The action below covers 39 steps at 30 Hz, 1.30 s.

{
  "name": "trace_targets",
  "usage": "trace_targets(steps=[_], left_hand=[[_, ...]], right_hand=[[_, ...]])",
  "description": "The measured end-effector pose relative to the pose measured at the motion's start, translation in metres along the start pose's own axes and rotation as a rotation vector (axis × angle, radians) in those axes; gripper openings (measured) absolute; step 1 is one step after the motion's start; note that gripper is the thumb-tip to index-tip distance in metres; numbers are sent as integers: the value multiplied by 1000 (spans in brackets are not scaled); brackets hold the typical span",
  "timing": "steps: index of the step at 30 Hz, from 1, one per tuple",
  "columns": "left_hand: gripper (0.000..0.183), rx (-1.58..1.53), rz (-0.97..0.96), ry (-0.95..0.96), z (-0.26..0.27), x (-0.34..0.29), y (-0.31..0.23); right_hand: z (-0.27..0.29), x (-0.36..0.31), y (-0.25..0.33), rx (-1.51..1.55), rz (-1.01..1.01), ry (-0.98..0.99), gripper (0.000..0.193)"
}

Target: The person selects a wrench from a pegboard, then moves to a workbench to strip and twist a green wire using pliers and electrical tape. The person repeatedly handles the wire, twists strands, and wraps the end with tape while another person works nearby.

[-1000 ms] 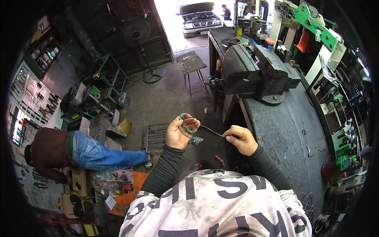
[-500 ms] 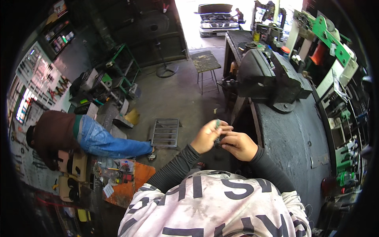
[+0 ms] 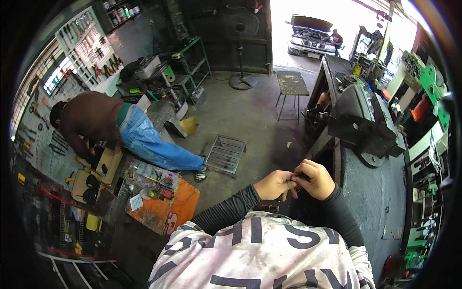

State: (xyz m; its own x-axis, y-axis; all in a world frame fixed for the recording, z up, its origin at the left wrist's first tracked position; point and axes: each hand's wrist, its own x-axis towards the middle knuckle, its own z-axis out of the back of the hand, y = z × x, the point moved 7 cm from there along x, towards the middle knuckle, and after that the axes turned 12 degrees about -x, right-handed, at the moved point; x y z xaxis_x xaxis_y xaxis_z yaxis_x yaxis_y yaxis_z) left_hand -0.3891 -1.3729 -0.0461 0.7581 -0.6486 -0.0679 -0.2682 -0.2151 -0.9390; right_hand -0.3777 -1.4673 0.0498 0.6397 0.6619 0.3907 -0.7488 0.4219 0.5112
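My left hand and my right hand meet in front of my chest, above the floor beside the bench. Their fingertips pinch together around a small dark piece, mostly covered by the fingers, so I cannot make out its kind. The thumb and forefinger of each hand press in on it. Close by on the right stands a dark workbench with a big black vise on it.
At left, an orange-topped table carries small parts and a calculator. A person in a brown top bends over boxes by a tool wall. A slatted metal frame, a stool and a standing fan are farther off.
The view has swung to the left, showing more of the tool wall. My left hand's fingers, raised and partly spread before, are now closed against the right hand's fingertips.
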Motion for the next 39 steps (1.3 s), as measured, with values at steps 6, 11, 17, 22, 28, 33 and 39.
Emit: trace_targets(steps=[6,11,17,22,28,33,39], left_hand=[[30,-301,-34,158,20,-45,-24],[30,-561,-264,99,65,-103,-34],[22,-559,-429,-181,117,-169,-47],[30,-528,-522,-369,146,-209,-50],[24,189,-397,-729,171,-246,-37],[22,707,-348,-846,182,-269,-29],[18,965,-135,-775,188,-285,-43]], right_hand=[[-52,20,-10,632,-171,62,7],[-141,20,-15,859,-413,169,13],[-197,54,44,684,-381,249,15],[-226,91,95,284,-76,202,14],[-256,110,138,168,-5,231,15],[-289,113,133,417,-320,478,11],[-309,109,123,891,-482,428,19]])
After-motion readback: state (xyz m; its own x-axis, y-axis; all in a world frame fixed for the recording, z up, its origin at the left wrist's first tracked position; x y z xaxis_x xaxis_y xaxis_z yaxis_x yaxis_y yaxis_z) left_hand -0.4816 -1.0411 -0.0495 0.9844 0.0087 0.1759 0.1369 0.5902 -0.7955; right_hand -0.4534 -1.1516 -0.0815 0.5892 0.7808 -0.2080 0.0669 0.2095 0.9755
